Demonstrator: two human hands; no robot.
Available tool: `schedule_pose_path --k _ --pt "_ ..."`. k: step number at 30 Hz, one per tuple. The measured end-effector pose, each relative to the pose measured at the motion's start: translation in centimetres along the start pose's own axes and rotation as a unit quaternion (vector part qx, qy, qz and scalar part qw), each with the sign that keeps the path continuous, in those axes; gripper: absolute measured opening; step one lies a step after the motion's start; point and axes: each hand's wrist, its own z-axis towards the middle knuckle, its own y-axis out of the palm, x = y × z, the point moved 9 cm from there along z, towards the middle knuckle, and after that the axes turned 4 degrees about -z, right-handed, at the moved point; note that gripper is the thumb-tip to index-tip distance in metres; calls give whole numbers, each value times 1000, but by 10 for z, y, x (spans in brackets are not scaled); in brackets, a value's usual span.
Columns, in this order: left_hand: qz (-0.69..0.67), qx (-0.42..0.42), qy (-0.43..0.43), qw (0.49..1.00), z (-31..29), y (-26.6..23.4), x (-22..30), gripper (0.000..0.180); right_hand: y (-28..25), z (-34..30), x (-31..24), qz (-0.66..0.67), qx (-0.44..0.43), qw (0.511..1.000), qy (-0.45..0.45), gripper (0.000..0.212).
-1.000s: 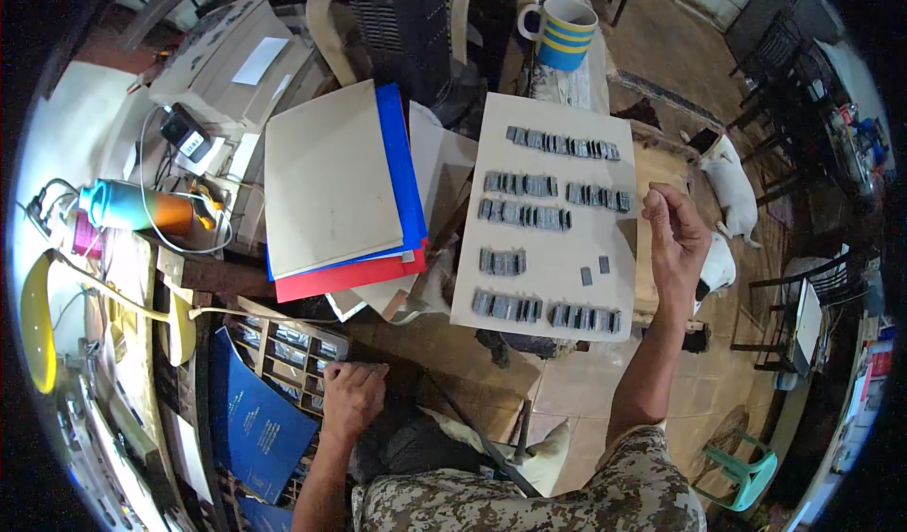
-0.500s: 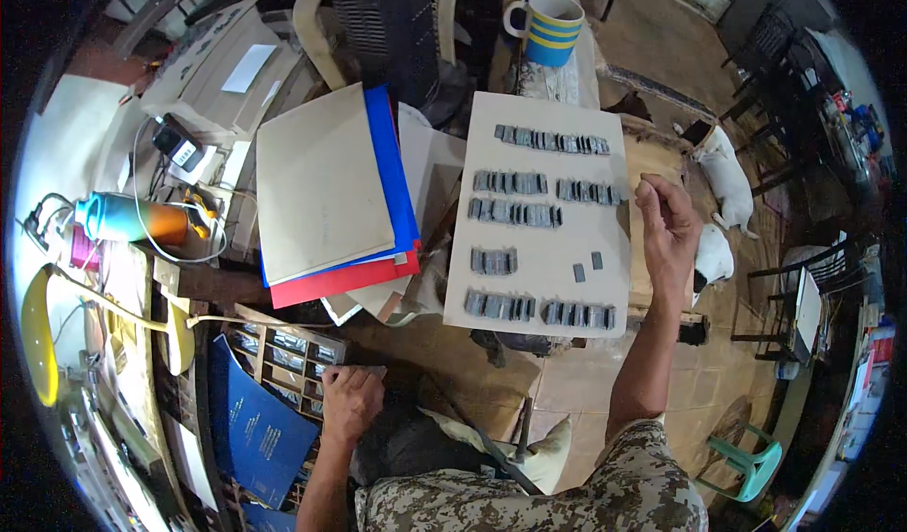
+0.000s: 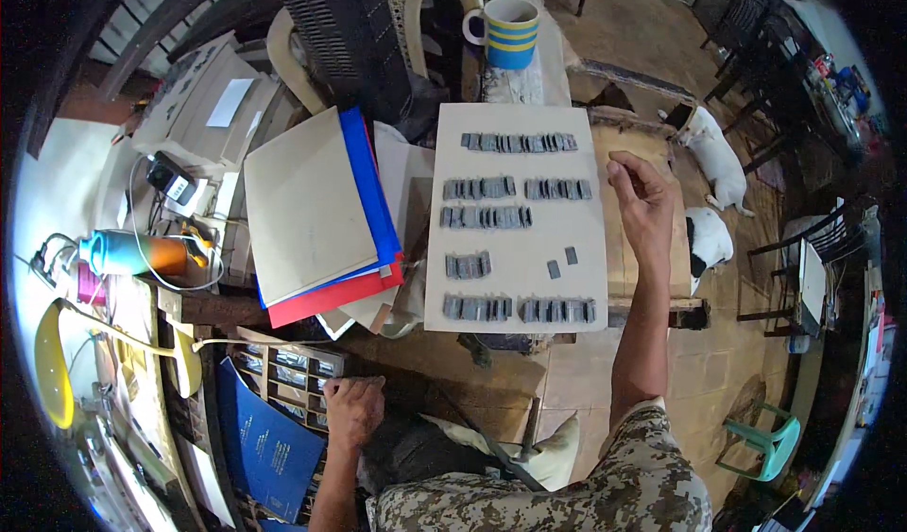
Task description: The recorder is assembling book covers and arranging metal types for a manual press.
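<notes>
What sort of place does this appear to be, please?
Probably a small workshop, perhaps in a home: small grey pieces sit in rows on a pale board, a compartmented wooden tray shows lower left, and a white dog lies nearby.

From here I'm counting seven clusters of grey tiles [image 3: 486, 217] and two loose tiles [image 3: 554, 269] left of the right fingers [image 3: 631, 162], one striped mug [image 3: 511, 48] beyond, two dogs [image 3: 723, 159] rightward.

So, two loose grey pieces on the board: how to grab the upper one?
Probably pinch the upper grey piece by its long edges, coming from above and the right. It's a small oblong that looks flat on the board, apart from the rows; the other loose piece sits to its lower left, leaving the right side freer.
</notes>
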Motion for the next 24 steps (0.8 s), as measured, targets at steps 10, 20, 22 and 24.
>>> schedule_pose_path --k 10,20,22,24 --pt "-9 -1 -9 1000 -4 4 -4 29 5 9 2 15 -17 1000 -21 17" --pt "25 -17 -5 1000 0 2 1 27 2 3 27 22 -12 999 28 18" --pt "23 -15 -1 1000 0 2 2 26 0 3 28 39 -9 999 34 19" --pt "22 -12 1 1000 1 2 3 26 -2 4 29 56 -6 998 39 19"
